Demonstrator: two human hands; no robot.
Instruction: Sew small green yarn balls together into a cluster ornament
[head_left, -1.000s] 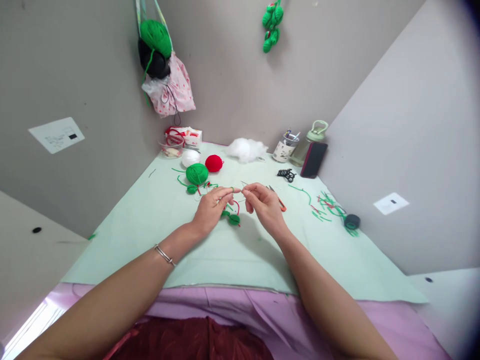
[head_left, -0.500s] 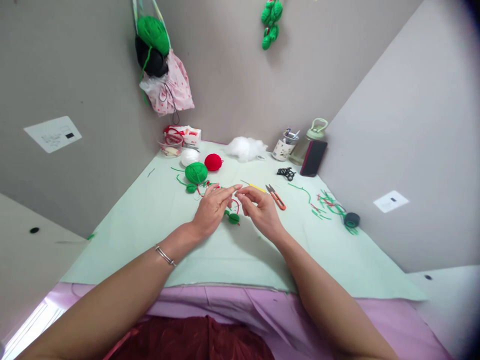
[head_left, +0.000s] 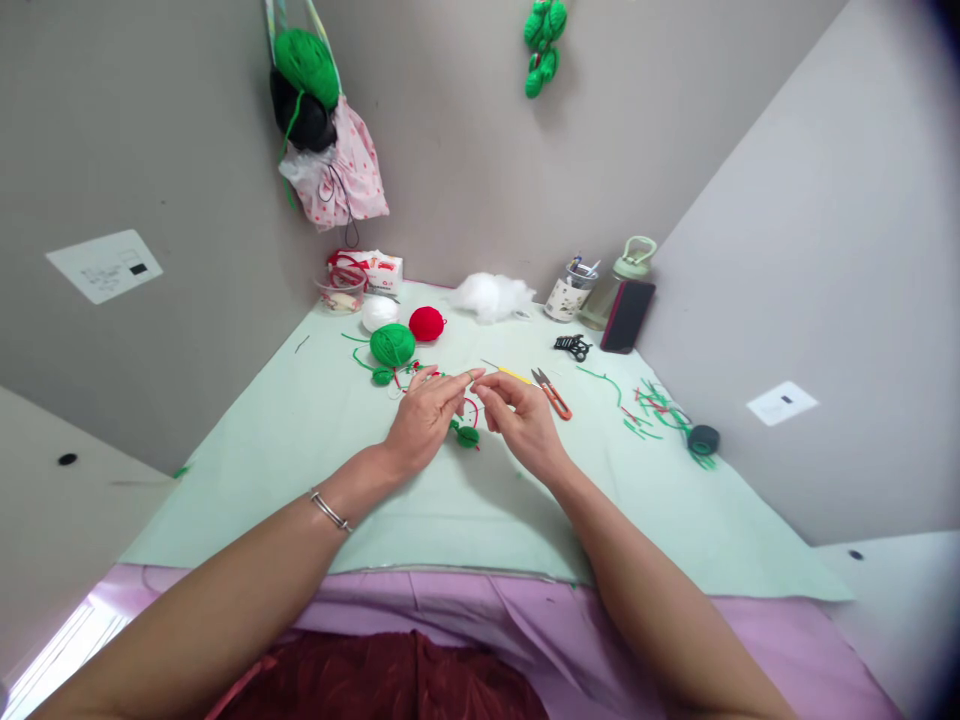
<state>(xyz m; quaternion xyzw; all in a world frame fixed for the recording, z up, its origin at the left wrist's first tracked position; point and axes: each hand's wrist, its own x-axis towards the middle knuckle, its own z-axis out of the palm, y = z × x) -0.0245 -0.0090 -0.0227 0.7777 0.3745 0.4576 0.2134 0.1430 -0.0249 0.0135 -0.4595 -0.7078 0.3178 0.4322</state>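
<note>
My left hand [head_left: 425,415] and my right hand [head_left: 520,415] meet fingertip to fingertip above the pale green mat [head_left: 315,440]. Both pinch something thin between thumb and forefinger, too small to name. A small green crocheted piece [head_left: 467,436] with a red strand lies on the mat just below the fingertips. A yellow-handled crochet hook [head_left: 508,373] lies just beyond my right hand, and orange thread snips [head_left: 553,394] lie to its right. A green yarn ball [head_left: 392,345], a red yarn ball [head_left: 427,323] and a white ball [head_left: 380,313] sit further back on the left.
White stuffing [head_left: 491,296], a pen cup [head_left: 568,294], a bottle [head_left: 619,275], a phone [head_left: 627,316] and a black clip [head_left: 573,347] stand at the back. Green and red yarn scraps [head_left: 656,408] and a dark tape roll [head_left: 703,439] lie right. A bag with yarn [head_left: 322,140] hangs on the wall.
My right hand has drawn back toward me and to the left, uncovering the yellow hook and orange snips on the mat. The pinched fingertips stay together.
</note>
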